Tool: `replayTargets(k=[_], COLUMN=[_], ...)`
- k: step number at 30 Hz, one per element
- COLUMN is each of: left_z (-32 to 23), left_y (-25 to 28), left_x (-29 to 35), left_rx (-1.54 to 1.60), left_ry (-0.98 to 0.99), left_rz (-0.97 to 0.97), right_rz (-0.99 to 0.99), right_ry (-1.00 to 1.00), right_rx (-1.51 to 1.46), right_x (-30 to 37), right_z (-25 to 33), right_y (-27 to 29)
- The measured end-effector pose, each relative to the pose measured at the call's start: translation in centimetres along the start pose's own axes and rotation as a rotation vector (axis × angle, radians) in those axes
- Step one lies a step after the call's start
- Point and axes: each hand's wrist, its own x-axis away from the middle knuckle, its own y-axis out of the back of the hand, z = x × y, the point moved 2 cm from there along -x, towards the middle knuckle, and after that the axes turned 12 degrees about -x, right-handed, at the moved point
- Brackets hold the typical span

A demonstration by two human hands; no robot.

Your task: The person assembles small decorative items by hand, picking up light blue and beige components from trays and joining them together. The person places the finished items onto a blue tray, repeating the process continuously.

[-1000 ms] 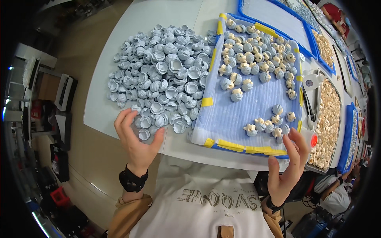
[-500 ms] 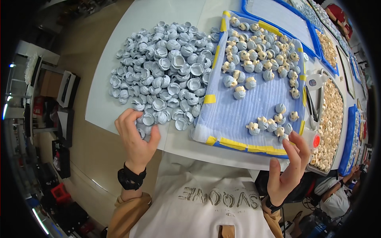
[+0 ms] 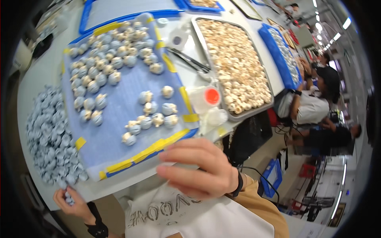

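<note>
At the lower left, my left hand curves around a few light blue shell pieces by the table's front edge. Its thumb and fingers stay apart, and I see no firm grip. Beside it spreads a heap of light blue cup-shaped shells. My right hand hovers in front of the blue-lined tray, slightly blurred, fingers stretched and holding nothing. On that tray sit many small balls, part cream and part light blue; a loose group lies nearest my right hand.
A metal tray of cream pieces stands to the right. Between the trays are black tweezers, a white bottle and a container with a red-orange top. Another blue tray lies farther right, near seated people.
The view has swung to the right, so the shell heap and my left hand now appear at the far left. My right hand has come away from the balls to before the tray's front edge.
</note>
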Motion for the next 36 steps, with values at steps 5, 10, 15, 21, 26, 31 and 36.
replayTargets(k=[5, 10, 15, 21, 26, 31, 36], left_z=[0.0, 1.5, 0.5, -7.3, -12.4, -14.4, -15.1], left_y=[-0.1, 0.0, 4.9, 4.0, 1.5, 0.5, 0.4], left_x=[-0.4, 0.1, -1.3, -3.3, -3.8, -4.0, -3.9], left_rx=[0.04, 0.135, 1.524, 2.334, 2.15, 2.057, 1.822], left_ry=[-0.037, 0.079, 0.318, 1.02, 1.098, 0.793, 0.519], left_rz=[0.064, 0.046, 0.214, 0.903, 1.25, 1.402, 1.404], right_rz=[-0.291, -0.52, -0.219, -0.076, -0.122, -0.248, -0.342], right_ry=[-0.239, -0.745, -0.806, -0.752, -0.639, -0.631, -0.489], right_rx=[0.47, 0.618, 0.726, 0.701, 0.778, 0.544, 0.149], right_x=[2.2, 4.9, 6.0, 3.5, 5.8, 4.7, 1.0], right_z=[-1.9, -12.5, -16.2, -16.6, -16.2, -12.2, -4.0], right_y=[7.7, 23.4, 24.2, 23.5, 25.1, 21.7, 13.1])
